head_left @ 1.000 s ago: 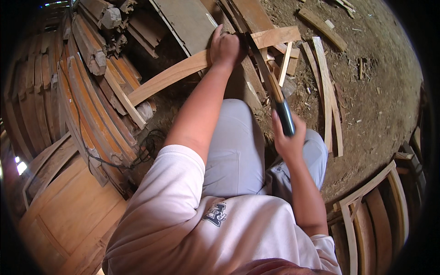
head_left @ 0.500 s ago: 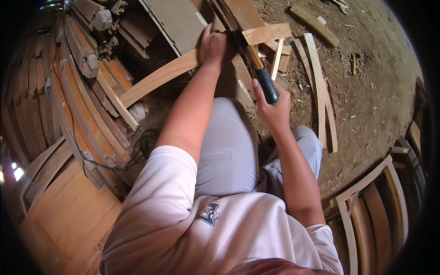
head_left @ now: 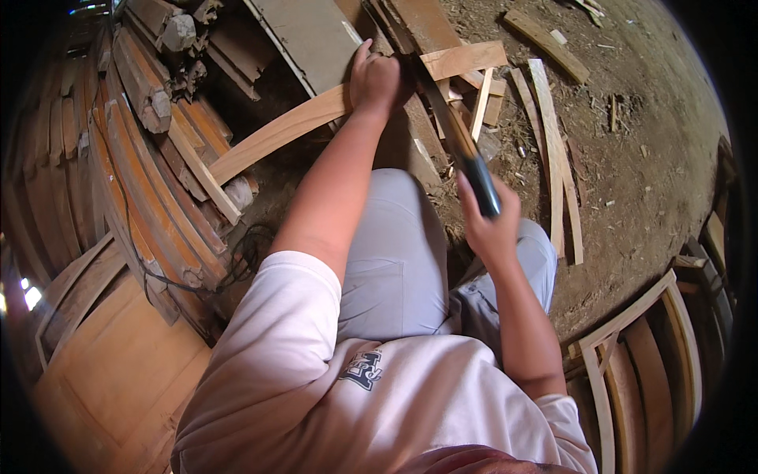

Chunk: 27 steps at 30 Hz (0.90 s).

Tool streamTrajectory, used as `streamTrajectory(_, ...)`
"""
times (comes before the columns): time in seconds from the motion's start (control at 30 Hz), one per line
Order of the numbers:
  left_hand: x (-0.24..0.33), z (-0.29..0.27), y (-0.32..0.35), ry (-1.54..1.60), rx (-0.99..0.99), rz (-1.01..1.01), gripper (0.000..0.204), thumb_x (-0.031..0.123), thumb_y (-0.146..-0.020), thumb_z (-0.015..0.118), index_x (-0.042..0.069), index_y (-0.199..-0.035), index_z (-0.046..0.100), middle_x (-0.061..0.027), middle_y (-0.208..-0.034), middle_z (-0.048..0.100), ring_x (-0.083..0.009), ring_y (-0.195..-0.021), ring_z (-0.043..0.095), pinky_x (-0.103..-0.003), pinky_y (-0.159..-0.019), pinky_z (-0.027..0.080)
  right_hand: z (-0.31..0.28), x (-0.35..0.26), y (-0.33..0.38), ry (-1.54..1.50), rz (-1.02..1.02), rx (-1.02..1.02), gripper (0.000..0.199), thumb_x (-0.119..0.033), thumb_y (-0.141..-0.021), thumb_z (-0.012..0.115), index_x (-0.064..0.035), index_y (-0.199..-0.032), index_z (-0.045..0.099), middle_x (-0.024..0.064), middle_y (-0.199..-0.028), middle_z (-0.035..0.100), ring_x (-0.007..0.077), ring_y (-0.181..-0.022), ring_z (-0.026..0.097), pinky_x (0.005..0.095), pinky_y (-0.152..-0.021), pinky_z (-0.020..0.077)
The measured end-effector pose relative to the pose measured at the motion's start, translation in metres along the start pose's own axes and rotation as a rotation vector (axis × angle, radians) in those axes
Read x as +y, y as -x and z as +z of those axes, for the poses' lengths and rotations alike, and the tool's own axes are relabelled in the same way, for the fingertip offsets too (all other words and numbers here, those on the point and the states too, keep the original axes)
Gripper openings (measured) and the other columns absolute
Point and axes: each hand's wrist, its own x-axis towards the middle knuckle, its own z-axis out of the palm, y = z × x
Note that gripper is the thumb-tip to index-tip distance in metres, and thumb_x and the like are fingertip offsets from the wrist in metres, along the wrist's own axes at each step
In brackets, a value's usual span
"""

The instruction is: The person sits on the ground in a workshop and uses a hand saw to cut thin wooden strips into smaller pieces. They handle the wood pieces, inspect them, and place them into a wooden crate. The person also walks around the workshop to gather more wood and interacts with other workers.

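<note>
A long, pale, slightly curved wooden strip point(head_left: 276, 141) lies crosswise over the boards in front of me. My left hand point(head_left: 377, 83) is closed around its middle, pressing it down; the fingers on the far side are partly hidden. Just right of that hand, a straight-handled handsaw point(head_left: 479, 178) has its blade at the strip, between the hand and the strip's right end. My right hand point(head_left: 491, 221) is wrapped round the dark handle, with the thumb along it. The blade slants up and left from the handle, and its far end is hard to make out.
Under the strip lie a grey board point(head_left: 312, 39) and a brown plank point(head_left: 418, 28). Stacked timbers point(head_left: 146, 189) fill the left side, with a cable point(head_left: 170, 286) across them. Thin offcuts point(head_left: 553, 150) lie on the dirt floor; a wooden frame point(head_left: 596, 379) stands at lower right.
My right hand has drawn the saw back toward me and slightly right, so more of the blade shows. My left hand and the strip have barely moved.
</note>
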Motion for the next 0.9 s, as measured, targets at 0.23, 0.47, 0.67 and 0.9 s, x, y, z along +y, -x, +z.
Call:
streamTrajectory(0.23,-0.003,0.022,0.006,0.15,0.228,-0.127,0.024,0.005,-0.083,0.054,0.007,-0.069,0.074,-0.0173,-0.08,0.072,-0.0263,-0.095,0.071,-0.037,-0.115,0.041,0.015,0.0,-0.018,0.046,-0.02,-0.001,0.028,-0.022,-0.093,0.073,0.0017,-0.081,0.066,0.0038,-0.056,0.051,0.0087,-0.052,0.045,0.0307,-0.049,0.0378)
streamTrajectory(0.47,0.005,-0.003,0.002,0.091,0.064,-0.031,0.022,0.006,-0.085,0.053,0.006,-0.071,0.071,-0.0176,-0.072,0.068,-0.0269,-0.077,0.069,-0.04,-0.114,0.04,-0.051,-0.018,0.071,0.064,0.11,-0.077,0.017,-0.012,-0.09,0.072,0.0006,-0.08,0.066,0.0041,-0.057,0.055,0.0094,-0.052,0.052,0.0281,-0.051,0.0407)
streamTrajectory(0.67,-0.007,0.007,0.002,-0.018,0.088,0.032,0.024,0.002,-0.084,0.053,0.006,-0.069,0.072,-0.0167,-0.073,0.07,-0.0254,-0.079,0.07,-0.038,-0.116,0.04,0.0,-0.012,-0.01,0.058,-0.002,-0.027,0.027,-0.021,-0.093,0.072,0.0017,-0.08,0.066,0.004,-0.057,0.053,0.0102,-0.053,0.05,0.0302,-0.051,0.0403)
streamTrajectory(0.9,-0.006,0.012,0.003,-0.014,0.082,0.025,0.025,0.002,-0.084,0.053,0.007,-0.068,0.072,-0.016,-0.075,0.071,-0.0258,-0.08,0.07,-0.038,-0.116,0.04,0.004,0.0,-0.001,0.015,-0.001,-0.027,0.023,-0.019,-0.092,0.073,0.0017,-0.083,0.067,0.0047,-0.058,0.056,0.0114,-0.054,0.055,0.0287,-0.053,0.0431)
